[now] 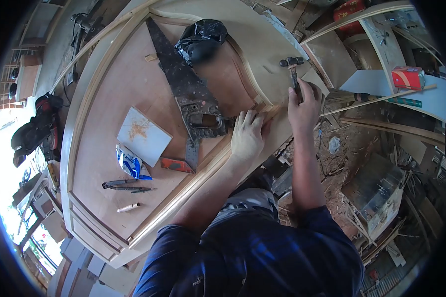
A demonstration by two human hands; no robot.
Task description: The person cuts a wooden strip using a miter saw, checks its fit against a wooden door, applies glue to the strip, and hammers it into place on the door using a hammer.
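My right hand point(305, 106) is closed round the handle of a hammer point(292, 62), its dark head raised above the pale panel. My left hand point(248, 133) lies at the panel's near edge, fingers curled over a wooden strip point(269, 111); whether a small nail is between the fingertips is hidden. Just left of that hand, a handsaw point(183, 81) rests on the panel point(104, 114). A try square point(178, 164) with a red stock lies partly under the saw's handle.
On the panel are a black plastic bag point(203, 37), a white board point(142, 136) with sawdust, a blue-white packet point(132, 162), pincers point(126, 185) and a small stick point(129, 207). A red box point(408, 77) stands at right. Wood scraps litter the floor.
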